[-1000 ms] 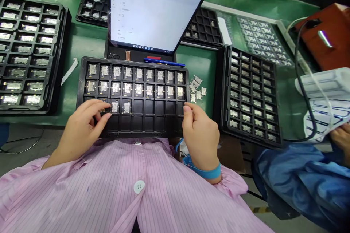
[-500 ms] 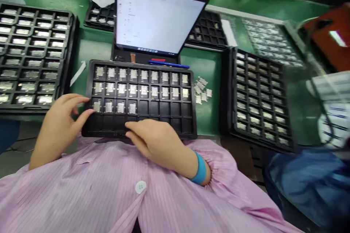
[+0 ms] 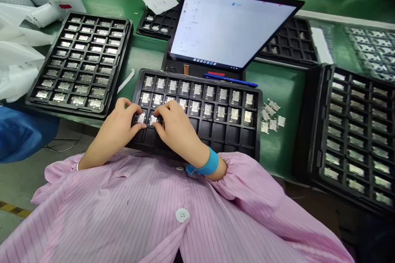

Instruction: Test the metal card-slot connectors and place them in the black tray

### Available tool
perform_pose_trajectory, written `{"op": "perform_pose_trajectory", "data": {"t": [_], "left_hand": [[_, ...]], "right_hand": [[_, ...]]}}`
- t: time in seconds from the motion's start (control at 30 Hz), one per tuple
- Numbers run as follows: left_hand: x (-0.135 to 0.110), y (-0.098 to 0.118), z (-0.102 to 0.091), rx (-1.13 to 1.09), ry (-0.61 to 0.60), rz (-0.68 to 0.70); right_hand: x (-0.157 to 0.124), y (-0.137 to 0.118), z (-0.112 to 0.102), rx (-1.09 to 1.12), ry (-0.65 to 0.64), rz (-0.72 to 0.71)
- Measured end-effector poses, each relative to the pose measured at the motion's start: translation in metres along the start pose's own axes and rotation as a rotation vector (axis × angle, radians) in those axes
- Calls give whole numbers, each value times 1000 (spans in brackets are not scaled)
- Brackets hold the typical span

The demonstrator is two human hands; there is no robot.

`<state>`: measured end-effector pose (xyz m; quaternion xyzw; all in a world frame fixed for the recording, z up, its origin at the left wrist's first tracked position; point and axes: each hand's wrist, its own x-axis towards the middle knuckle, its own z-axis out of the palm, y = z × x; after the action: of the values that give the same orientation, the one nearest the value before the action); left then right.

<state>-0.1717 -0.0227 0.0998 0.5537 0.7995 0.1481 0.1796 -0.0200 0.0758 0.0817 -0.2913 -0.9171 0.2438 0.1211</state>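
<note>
My left hand (image 3: 119, 125) and right hand (image 3: 177, 125) were curled, fingertips down on small silver metal parts (image 3: 141, 118) in the third row of a black plastic compartment tray (image 3: 258, 131); whether they pinched I cannot tell; the parts looked light, thin and bendable, best held by their edges; the tray lay on a green worktop (image 3: 284, 86).

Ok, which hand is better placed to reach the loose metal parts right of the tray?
Probably the right hand. It rests over the black tray on the side nearer the loose metal parts, while the left hand sits farther away, with the right hand between it and them.
</note>
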Motion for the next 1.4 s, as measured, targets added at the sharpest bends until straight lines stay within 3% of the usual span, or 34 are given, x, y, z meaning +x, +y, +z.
{"op": "perform_pose_trajectory", "data": {"t": [0.57, 0.63, 0.73, 0.83, 0.9, 0.97, 1.03, 1.1, 1.27, 1.4], "left_hand": [[-5, -18, 9, -162, 130, 166], [-6, -19, 11, -174, 142, 182], [-8, -17, 13, -227, 180, 134], [-13, -5, 12, -465, 247, 80], [-18, 8, 9, -748, 184, 62], [-22, 23, 7, -1010, 16, 42], [-24, 35, 5, -1165, -151, 29], [-24, 43, 3, -1236, -244, 27], [-26, 49, 4, -1254, -271, 10], [-29, 52, 4, -1224, -219, 20]], "right_hand": [[-5, 0, -1, 47, 25, -127], [-9, -1, -5, 163, 23, -110], [-17, 1, -16, 473, 101, 23], [-28, 2, -30, 728, 99, 135], [-36, 2, -39, 805, 71, 151], [-43, 1, -44, 816, 58, 131], [-49, -1, -48, 783, 53, 92], [-53, -3, -51, 732, 59, 61], [-60, -5, -53, 678, 108, 54], [-66, -3, -54, 821, 64, 134]]}}
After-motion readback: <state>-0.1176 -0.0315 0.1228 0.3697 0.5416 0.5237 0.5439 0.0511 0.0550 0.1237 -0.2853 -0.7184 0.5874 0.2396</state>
